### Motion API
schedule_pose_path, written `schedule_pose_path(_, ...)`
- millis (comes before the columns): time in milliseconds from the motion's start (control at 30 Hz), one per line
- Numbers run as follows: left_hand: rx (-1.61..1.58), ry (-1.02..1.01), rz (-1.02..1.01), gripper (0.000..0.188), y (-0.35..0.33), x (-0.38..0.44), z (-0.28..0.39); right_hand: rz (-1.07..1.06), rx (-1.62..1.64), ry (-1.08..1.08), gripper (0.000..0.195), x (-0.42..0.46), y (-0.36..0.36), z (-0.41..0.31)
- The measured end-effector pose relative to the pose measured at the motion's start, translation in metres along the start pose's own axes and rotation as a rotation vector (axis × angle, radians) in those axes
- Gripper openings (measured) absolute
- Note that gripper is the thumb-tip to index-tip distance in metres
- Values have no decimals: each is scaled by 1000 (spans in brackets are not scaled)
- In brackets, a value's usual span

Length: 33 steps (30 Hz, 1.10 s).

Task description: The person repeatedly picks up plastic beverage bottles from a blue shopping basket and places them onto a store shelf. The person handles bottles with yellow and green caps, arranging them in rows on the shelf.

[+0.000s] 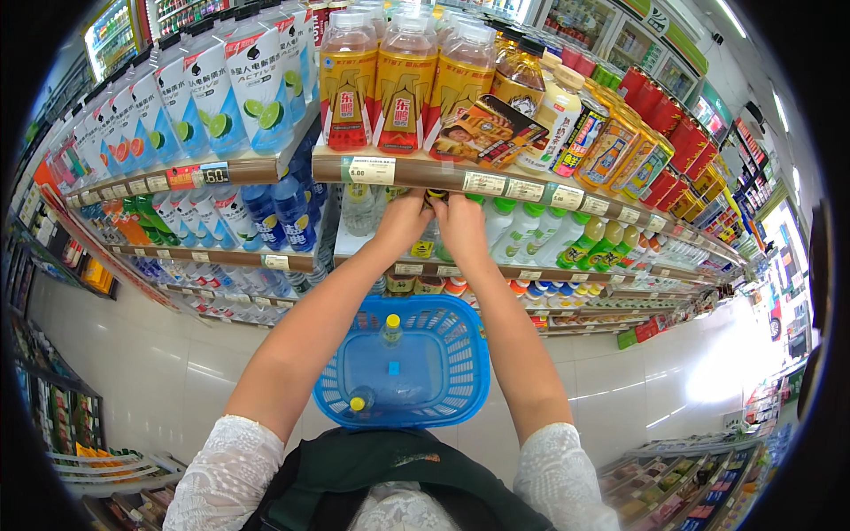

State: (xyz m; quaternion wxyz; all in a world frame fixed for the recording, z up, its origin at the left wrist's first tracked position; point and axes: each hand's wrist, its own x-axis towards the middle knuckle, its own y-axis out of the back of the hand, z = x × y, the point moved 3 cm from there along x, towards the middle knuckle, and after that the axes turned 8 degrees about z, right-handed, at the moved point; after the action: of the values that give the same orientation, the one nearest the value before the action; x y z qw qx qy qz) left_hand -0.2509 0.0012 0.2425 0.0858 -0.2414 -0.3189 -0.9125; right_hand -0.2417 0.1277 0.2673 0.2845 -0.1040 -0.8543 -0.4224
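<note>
Both my hands reach into the second shelf, just under the price-tag rail. My left hand (404, 216) and my right hand (463, 222) meet at the dark cap of a plastic bottle (422, 249), fingers around its top. Part of its body with a yellow label shows between my wrists; the rest is hidden. Below my forearms is a blue plastic shopping basket (488, 372). Inside it are a clear bottle with a yellow cap (392, 330) near the far side and another yellow-capped bottle (359, 402) at the near left corner.
Above my hands, the shelf edge (425, 174) carries price tags and a row of yellow-labelled drink bottles (402, 86). Green-capped bottles (531, 226) stand right of my right hand. Electrolyte drink bottles (259, 86) fill the left shelf. A low rack (690, 484) is behind at right.
</note>
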Motion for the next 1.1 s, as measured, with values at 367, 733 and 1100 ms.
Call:
schedule_pose_path(367, -103, -30, 72, 57, -13, -30, -22, 123, 56, 25, 39, -40, 23, -14)
schedule_pose_path(733, 64, 278, -1366, 63, 41, -319, -113, -1098, 226, 180, 45, -326, -81, -8)
schedule_pose_path(1100, 211, 362, -841, 55, 32, -377, -117, -1149, 246, 123, 58, -366, -137, -14)
